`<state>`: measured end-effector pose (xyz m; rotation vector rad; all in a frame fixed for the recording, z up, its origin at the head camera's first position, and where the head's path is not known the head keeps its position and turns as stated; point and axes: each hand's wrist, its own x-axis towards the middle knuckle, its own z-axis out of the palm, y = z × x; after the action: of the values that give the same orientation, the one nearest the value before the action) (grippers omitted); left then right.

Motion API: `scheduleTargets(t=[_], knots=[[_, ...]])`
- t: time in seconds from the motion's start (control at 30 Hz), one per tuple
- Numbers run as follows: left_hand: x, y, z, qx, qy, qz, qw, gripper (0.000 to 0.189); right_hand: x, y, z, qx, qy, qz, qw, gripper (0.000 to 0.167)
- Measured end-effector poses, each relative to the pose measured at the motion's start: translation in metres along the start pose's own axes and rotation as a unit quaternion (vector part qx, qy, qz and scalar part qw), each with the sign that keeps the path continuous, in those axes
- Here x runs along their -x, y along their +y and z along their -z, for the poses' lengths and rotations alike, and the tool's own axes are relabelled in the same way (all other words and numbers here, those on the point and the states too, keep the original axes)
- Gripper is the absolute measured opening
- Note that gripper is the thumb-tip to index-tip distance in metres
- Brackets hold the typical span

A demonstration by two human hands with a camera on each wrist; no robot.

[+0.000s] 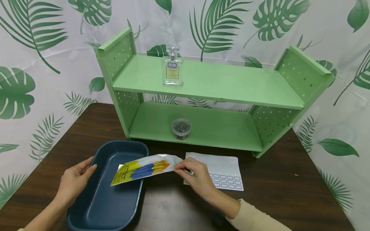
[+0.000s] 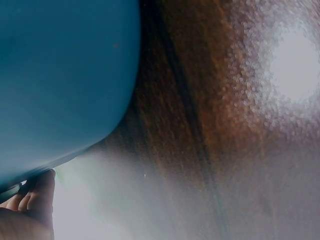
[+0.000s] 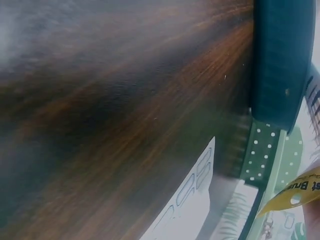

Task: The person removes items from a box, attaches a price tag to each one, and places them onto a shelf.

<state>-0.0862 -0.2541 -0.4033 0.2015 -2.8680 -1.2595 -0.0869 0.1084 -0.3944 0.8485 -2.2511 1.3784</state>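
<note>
My left hand [image 1: 73, 181] grips the left rim of a deep blue tray [image 1: 99, 195], thumb over the edge; in the left wrist view its fingers [image 2: 40, 197] meet the tray wall [image 2: 65, 75]. Between thumb and fingers, my right hand [image 1: 198, 178] pinches one end of a clear packet of paintbrushes [image 1: 145, 167]. Blue and yellow brushes show through it, and its yellow printed end hangs tilted over the tray. In the right wrist view a yellow corner of the packet [image 3: 295, 195] shows lettering.
A sheet of blue-framed labels [image 1: 215, 163] lies behind my right hand. Beyond stands a green two-tier shelf [image 1: 231, 85], with a glass perfume bottle [image 1: 172, 69] on top and a round clear tub [image 1: 181, 129] below. The table [image 1: 274, 192] is dark wood; a leaf-patterned sheet hangs behind.
</note>
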Motion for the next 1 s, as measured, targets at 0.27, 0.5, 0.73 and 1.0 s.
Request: scheduleTargets(t=[0.27, 0.5, 0.73, 1.0], knots=[[0.001, -0.002, 0.002, 0.001, 0.001, 0.002, 1.0000, 0.053, 0.012, -0.002, 0.013, -0.016, -0.006, 0.011, 0.9998, 0.012], [0.001, -0.001, 0.001, 0.007, 0.017, -0.015, 0.9997, 0.050, 0.037, -0.005, 0.033, 0.000, -0.006, 0.054, 0.9985, 0.025], [-0.001, 0.000, 0.001, 0.011, 0.014, -0.008, 0.9998, 0.051, 0.071, 0.001, 0.056, 0.010, -0.029, 0.069, 0.9972, 0.030], [-0.002, 0.000, 0.000, 0.001, 0.010, -0.001, 1.0000, 0.051, 0.107, 0.009, 0.083, 0.020, -0.128, 0.036, 0.9909, 0.030]])
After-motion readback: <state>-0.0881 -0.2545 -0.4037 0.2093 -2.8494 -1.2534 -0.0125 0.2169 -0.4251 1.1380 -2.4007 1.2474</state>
